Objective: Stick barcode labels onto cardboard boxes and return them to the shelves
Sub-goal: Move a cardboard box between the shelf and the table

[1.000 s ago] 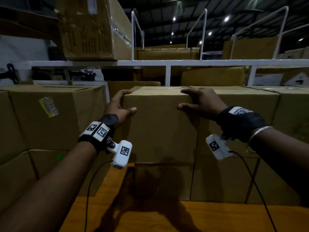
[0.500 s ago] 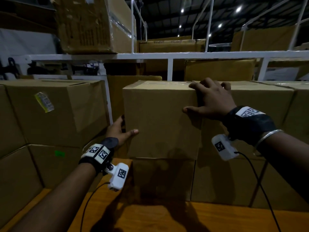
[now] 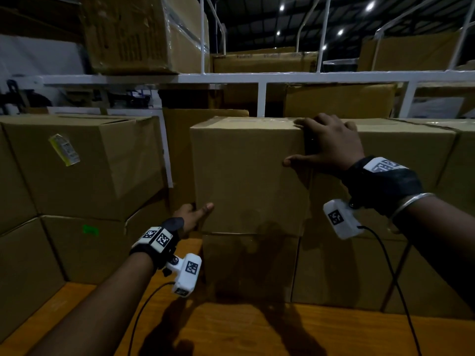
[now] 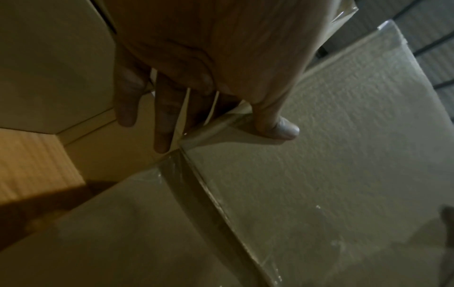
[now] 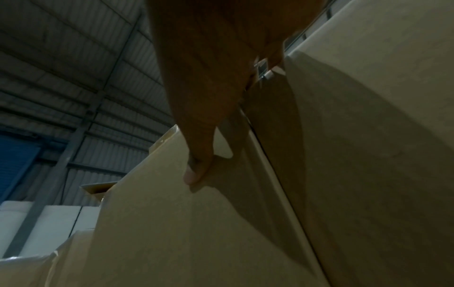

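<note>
I had the cardboard box (image 3: 246, 176) up in the middle of the stack, sitting on top of another carton (image 3: 249, 265) on the wooden shelf (image 3: 231, 330). My right hand (image 3: 330, 147) was hooked over its top right corner, fingers curled onto the taped top and the thumb (image 5: 196, 170) pressed flat against the front face. My left hand (image 3: 191, 218) was down low at the bottom left corner, thumb (image 4: 282, 128) on the front face, fingers (image 4: 162, 124) reaching round the side edge, gripping the box there. From the left wrist view I could see clear tape running along that lower edge. To the left stood a bigger carton (image 3: 84, 163) carrying a yellow label (image 3: 64, 149), tilted and partly peeling, and under it one with a small green sticker (image 3: 90, 230). More cartons sat behind and above on the white rack (image 3: 257, 78). Dim light all round.
</note>
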